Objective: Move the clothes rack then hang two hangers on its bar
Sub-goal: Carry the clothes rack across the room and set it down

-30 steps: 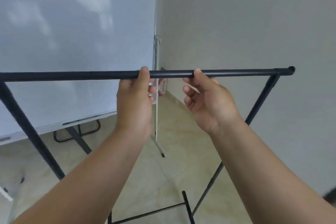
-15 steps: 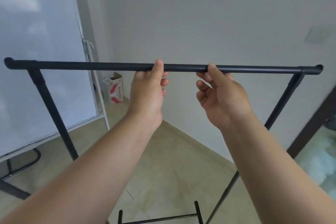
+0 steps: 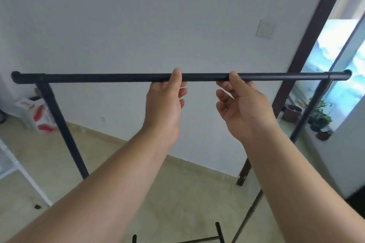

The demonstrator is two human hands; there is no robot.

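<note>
A black metal clothes rack stands in front of me, its top bar (image 3: 98,77) running level across the view. My left hand (image 3: 165,102) grips the bar near its middle, thumb over the top. Just to the right, my right hand (image 3: 241,104) holds the same bar with thumb and forefinger, the other fingers loosely curled below. The rack's left leg (image 3: 59,124) slants down to the floor, and its right leg (image 3: 304,122) slants down past my right forearm. No hangers are in view.
A white wall (image 3: 158,25) is close behind the rack. A red and white box (image 3: 37,114) sits in the left corner. A dark door frame (image 3: 308,45) and a sill with potted plants (image 3: 318,116) are on the right. A white stand's leg (image 3: 23,175) is at lower left.
The rack and my view have swung to the right with both hands on the bar. The whiteboard has left the view and the door frame and plants have come in.
</note>
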